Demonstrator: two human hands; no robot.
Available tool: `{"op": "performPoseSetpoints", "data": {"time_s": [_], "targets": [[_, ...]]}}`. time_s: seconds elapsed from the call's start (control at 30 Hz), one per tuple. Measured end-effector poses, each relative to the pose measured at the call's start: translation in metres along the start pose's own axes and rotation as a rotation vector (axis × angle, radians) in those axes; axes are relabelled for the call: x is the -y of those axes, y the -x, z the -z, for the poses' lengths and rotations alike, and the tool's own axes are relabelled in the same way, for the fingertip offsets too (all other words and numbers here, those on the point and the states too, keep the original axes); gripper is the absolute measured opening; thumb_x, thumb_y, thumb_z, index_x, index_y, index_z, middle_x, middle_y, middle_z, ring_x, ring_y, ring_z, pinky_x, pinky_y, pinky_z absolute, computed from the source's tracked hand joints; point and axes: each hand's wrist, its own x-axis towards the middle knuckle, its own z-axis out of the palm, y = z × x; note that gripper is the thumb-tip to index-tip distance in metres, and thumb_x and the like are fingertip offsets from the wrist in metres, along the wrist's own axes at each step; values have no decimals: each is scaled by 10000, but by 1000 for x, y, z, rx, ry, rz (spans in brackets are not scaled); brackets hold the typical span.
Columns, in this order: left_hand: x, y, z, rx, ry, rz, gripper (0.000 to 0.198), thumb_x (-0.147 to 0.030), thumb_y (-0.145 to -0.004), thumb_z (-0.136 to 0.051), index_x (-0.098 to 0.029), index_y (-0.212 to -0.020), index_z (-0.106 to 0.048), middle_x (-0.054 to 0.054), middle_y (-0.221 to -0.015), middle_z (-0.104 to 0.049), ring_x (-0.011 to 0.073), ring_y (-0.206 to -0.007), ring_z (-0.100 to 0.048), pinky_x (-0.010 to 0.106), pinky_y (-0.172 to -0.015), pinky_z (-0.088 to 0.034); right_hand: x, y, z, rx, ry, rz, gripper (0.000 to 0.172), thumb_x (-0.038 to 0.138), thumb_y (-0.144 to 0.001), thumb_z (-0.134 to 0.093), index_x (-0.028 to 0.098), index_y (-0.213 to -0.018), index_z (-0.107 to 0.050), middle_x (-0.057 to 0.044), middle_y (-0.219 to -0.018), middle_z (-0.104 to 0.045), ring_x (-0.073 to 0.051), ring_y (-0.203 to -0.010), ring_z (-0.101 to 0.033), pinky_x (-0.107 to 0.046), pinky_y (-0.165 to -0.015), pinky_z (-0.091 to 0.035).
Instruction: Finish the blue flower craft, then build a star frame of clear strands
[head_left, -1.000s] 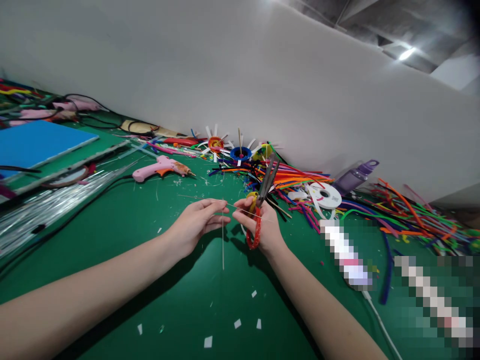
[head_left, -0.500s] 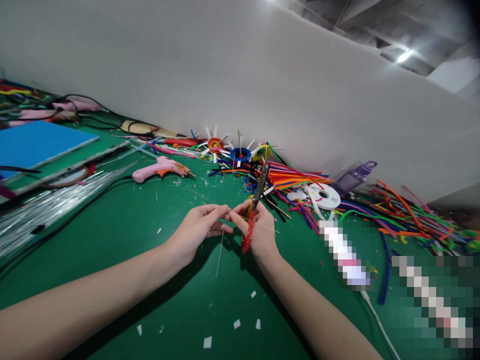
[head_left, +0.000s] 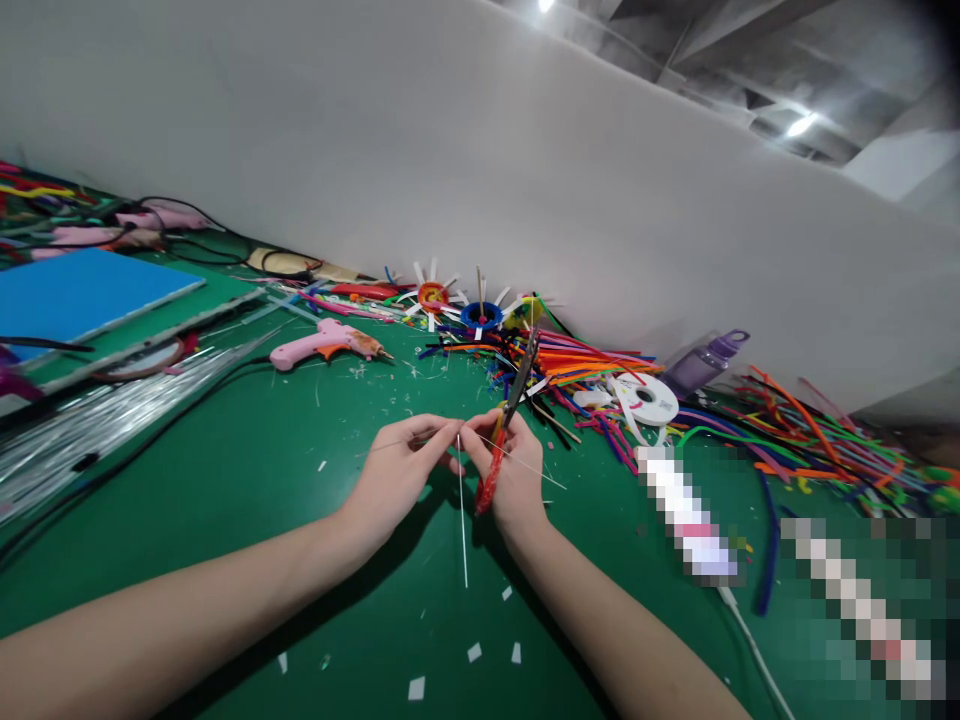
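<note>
My left hand (head_left: 401, 470) pinches thin clear strands (head_left: 463, 520) at the fingertips; one strand hangs straight down over the green table (head_left: 247, 480). My right hand (head_left: 514, 475) grips red-handled scissors (head_left: 501, 430), blades pointing up and away and closed or nearly so. Its thumb and forefinger meet the left fingertips on the same strands. Another strand sticks out to the right past the right hand.
A pink glue gun (head_left: 324, 342) lies behind the hands. Pipe cleaners (head_left: 600, 365) are heaped along the white wall with paper flower shapes (head_left: 480, 312), a ribbon spool (head_left: 645, 397) and a purple bottle (head_left: 705, 360). Blue sheet (head_left: 75, 295) and clear strand bundle (head_left: 105, 410) lie left.
The scissor blades have closed from open. Both hands stay together at the strands; the hanging strand has shifted slightly right and the view tilted down a little.
</note>
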Motion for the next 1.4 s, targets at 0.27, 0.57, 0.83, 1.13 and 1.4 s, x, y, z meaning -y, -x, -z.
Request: {"op": "performPoseSetpoints", "data": {"time_s": [0.27,0.57,0.83,1.13,1.4], "targets": [[-5,2,-2,7,-32,10,310,-421,-813,-591,-147,-890,-714,65,-841,-711,154,-619,-615,262,-636,-471,-1,1,-1,-27,-34,-32,294,295,-634,-758,210,-766,-509,25,-701,-618,-129,-627,-597,-254,-587,-489],[2,-1,0,13,-150,-18,332,-435,-819,-566,-162,-918,-725,44,-703,-700,164,-621,-610,259,-599,-443,-12,-2,1,-58,-128,-75,343,298,-623,-764,217,-798,-481,47,-655,-619,-124,-589,-617,-271,-621,-503],[-7,0,-2,24,-174,-15,266,-373,-841,-558,-167,-780,-715,10,-575,-641,155,-608,-597,263,-660,-446,-18,-4,4,-40,-216,-90,321,293,-628,-765,204,-789,-502,56,-642,-598,-107,-587,-611,-260,-638,-500],[-5,0,-4,22,14,18,228,-332,-821,-597,-152,-726,-700,20,-651,-651,133,-608,-595,261,-689,-469,-9,-4,-1,-52,-379,-182,375,274,-567,-803,205,-774,-499,70,-612,-566,-100,-555,-597,-241,-577,-504],[1,-2,-2,8,62,19,225,-322,-819,-597,-140,-743,-706,45,-689,-671,133,-593,-599,265,-657,-477,-8,-5,0,-67,-453,-233,382,214,-543,-822,187,-763,-511,73,-588,-586,-80,-535,-600,-187,-527,-486]]}}
